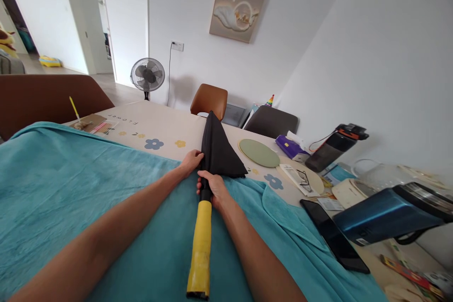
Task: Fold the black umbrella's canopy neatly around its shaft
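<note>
Black canopy (221,153) likely light, floppy; yellow handle (200,245) firmer to hold. Left hand (191,161) pinches canopy, right hand (216,188) grips shaft (205,194).

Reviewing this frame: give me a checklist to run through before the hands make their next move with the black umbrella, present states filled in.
1. Right hand around the black umbrella just above its yellow handle: ok.
2. Left hand touching the fabric's lower left side: ok; firmness of its grip: cannot tell.
3. Fabric wrapped tight to the shaft: not ok, it flares out to the right.
4. Tie strap fastened: cannot tell, none shows.
5. Blue bottle and phone apart from the umbrella: ok.
</note>
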`<state>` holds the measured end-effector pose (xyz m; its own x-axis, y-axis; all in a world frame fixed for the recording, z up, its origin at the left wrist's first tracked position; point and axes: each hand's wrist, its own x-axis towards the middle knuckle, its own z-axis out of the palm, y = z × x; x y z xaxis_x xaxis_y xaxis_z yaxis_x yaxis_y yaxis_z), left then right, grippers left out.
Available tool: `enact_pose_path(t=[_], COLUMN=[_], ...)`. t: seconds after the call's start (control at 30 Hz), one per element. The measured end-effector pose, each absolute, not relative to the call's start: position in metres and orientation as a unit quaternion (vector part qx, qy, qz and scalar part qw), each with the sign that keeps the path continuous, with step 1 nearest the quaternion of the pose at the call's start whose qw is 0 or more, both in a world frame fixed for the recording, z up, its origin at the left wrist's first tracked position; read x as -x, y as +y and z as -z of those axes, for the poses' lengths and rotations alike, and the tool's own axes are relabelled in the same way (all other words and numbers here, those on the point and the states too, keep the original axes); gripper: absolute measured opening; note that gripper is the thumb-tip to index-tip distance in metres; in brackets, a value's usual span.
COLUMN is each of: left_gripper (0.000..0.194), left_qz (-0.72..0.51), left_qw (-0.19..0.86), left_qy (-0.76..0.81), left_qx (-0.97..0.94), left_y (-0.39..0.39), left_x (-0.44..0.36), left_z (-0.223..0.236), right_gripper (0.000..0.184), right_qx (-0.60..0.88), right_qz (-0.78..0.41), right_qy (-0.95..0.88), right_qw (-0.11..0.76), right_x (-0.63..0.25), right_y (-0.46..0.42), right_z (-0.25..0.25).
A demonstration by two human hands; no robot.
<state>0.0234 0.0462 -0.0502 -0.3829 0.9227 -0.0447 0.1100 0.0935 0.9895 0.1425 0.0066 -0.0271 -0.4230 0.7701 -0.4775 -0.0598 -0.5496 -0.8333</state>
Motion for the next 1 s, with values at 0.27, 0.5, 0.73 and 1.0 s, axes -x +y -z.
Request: enact_pose_path(t=[0.27, 0.5, 0.73, 1.0], left_gripper=[0.016, 0.016, 0.023, 0.024], left_qz=[-0.527, -0.521, -0.521, -0.523], left_qw=[0.374, 0.368, 0.363, 0.371], left_qy=[0.635, 0.64, 0.644, 0.638], left_qx=[-0.422, -0.428, -0.427, -0.426], left_y=[0.0478, 0.0458, 0.0486, 0.0458], left_x=[-0.022, -0.0231, -0.0223, -0.0224], left_z=[0.0508, 0.0476, 0.0515, 0.048], right_gripper=[0.016, 0.016, 0.014, 0.014], right_qx=[0.458, 0.463, 0.46, 0.453], right_qz=[-0.754, -0.752, -0.748, -0.749], right_qy=[-0.376, -0.382, -0.387, -0.393], right_qw=[0.282, 0.273, 0.282, 0.282], right_x=[-0.1426, -0.1421, -0.1417, -0.1418], right_y=[0.0069, 0.0063, 0.0041, 0.003], right_z=[0.0287, 0.0263, 0.0225, 0.0216])
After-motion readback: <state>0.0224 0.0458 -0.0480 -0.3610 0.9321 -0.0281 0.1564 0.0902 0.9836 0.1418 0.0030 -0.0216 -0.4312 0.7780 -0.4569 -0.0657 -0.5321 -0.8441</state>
